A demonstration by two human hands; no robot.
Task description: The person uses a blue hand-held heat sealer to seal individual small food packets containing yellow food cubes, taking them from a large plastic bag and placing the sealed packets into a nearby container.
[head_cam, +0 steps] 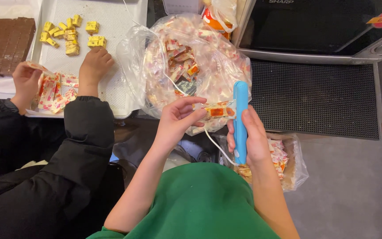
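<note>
Wrapped candy pinched in left hand fingers, its end clamped in blue sealer. Sealer gripped by right hand, fingers closed around it, above big clear bag of candies. Co-worker's hands at white tray nearby.

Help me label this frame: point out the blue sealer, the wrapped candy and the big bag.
Sealer [240, 119], head view, mid-body.
Candy [219, 110], head view, wrapper middle.
Bag [219, 66], head view, right side.

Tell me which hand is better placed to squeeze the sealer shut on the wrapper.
Right. The right hand already grips the blue handheld sealer, wrapper end in its slot. The left hand is pinching the wrapped candy.
</note>
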